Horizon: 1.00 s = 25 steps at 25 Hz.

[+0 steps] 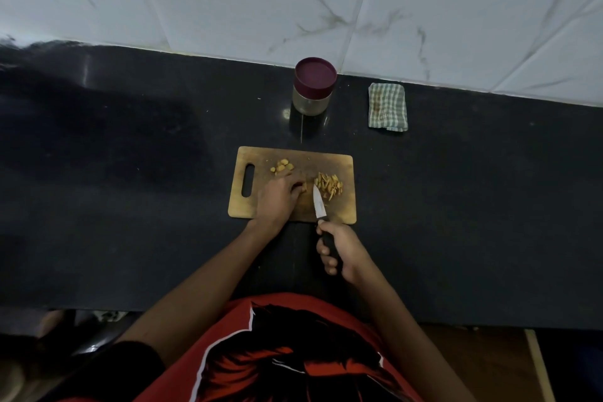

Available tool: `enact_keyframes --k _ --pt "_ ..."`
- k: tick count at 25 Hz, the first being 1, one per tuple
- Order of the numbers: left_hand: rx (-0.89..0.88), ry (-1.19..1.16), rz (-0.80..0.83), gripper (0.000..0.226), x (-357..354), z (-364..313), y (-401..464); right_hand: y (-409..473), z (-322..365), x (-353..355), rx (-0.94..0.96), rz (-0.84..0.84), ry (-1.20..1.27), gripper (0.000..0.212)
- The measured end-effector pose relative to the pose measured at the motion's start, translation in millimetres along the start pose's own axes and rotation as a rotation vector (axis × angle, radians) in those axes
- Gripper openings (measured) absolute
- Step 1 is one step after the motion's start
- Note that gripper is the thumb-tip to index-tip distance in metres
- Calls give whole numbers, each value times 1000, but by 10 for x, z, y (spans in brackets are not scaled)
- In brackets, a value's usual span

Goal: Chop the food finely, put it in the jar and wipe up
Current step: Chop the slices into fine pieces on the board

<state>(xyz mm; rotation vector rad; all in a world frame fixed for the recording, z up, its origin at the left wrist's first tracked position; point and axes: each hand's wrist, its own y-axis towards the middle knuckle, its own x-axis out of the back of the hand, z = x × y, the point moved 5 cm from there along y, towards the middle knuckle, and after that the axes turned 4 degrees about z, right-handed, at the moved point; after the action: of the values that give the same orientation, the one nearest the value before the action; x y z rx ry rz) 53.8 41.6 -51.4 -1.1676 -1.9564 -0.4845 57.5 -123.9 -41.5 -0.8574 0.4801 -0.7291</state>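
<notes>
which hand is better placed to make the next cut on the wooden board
Right. The right hand already grips the black-handled knife, its blade over the wooden chopping board beside the yellowish piece that the left hand pins down, so the left is occupied steadying.

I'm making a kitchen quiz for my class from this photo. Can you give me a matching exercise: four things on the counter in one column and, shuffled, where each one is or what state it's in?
Things:
1. jar
2. checked cloth
3. knife
4. cut strips

Places or states:
A. folded, lying by the wall to the right of the jar
B. piled on the right part of the cutting board
C. closed with a maroon lid, standing behind the board
D. held by its handle in the right hand, blade over the board

Pairs: 1-C, 2-A, 3-D, 4-B
</notes>
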Motion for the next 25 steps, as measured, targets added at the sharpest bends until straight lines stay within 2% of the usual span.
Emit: enact_keyframes --k 3,8,13,25 --pt "-2 -9 5 23 -7 11 8 -17 12 20 -6 18 65 23" --pt "1 -45 31 22 -28 41 13 90 50 13 134 -141 -376 22" --pt "2 -63 23 22 -16 38 15 137 180 -116 203 -165 -643 25" --pt "3 -93 8 21 -41 64 24 354 374 -199 100 -280 -949 30"
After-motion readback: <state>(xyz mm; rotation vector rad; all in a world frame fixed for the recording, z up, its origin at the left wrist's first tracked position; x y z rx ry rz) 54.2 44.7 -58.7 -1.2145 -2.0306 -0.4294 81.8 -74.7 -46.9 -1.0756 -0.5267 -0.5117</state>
